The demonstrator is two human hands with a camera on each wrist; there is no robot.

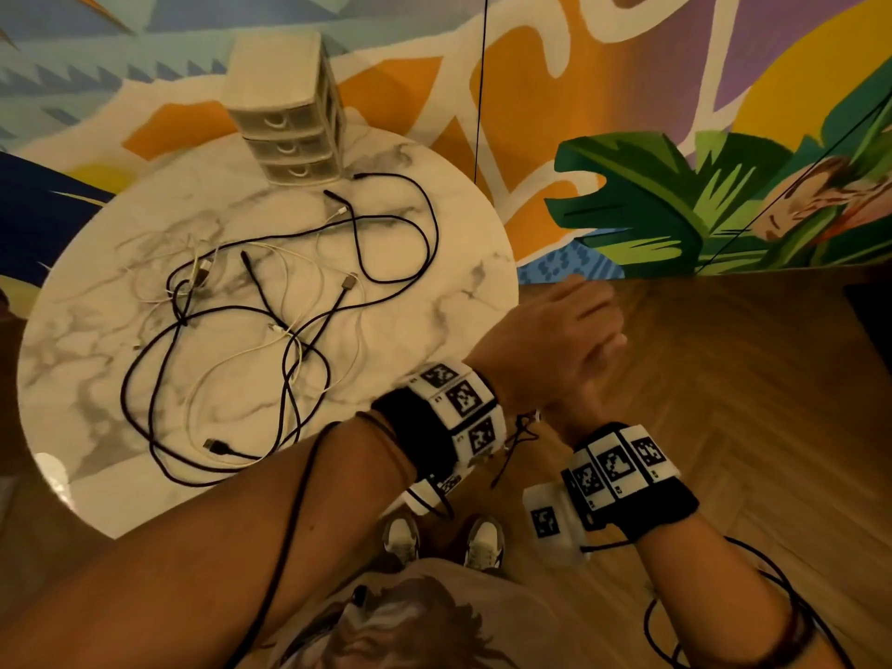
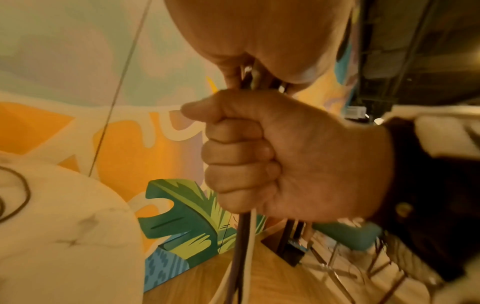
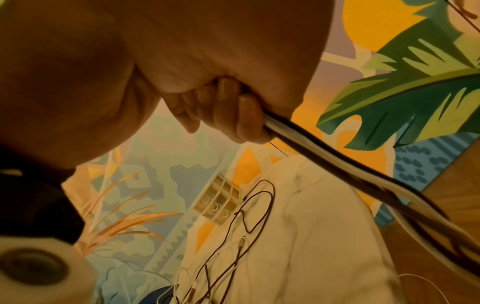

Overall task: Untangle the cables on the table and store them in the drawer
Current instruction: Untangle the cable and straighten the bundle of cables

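Black and white cables [image 1: 270,321] lie tangled on the round marble table [image 1: 87,340]. A small three-drawer unit [image 1: 289,123], drawers closed, stands at the table's far edge. Both hands are together off the table's right edge. My right hand [image 2: 246,156] is a fist gripping a bundle of black and white cables [image 2: 245,246] that hangs down from it. My left hand [image 1: 555,330] lies over the right hand [image 1: 601,374] and holds the bundle's upper part against its palm [image 2: 259,30]. In the right wrist view the bundle [image 3: 337,164] runs out from the curled fingers [image 3: 233,115].
A painted mural wall [image 1: 627,137] rises behind the table. Wooden floor [image 1: 724,379] spreads to the right. My shoes [image 1: 444,538] stand beside the table's near edge. Thin black sensor leads [image 1: 289,548] run along both forearms.
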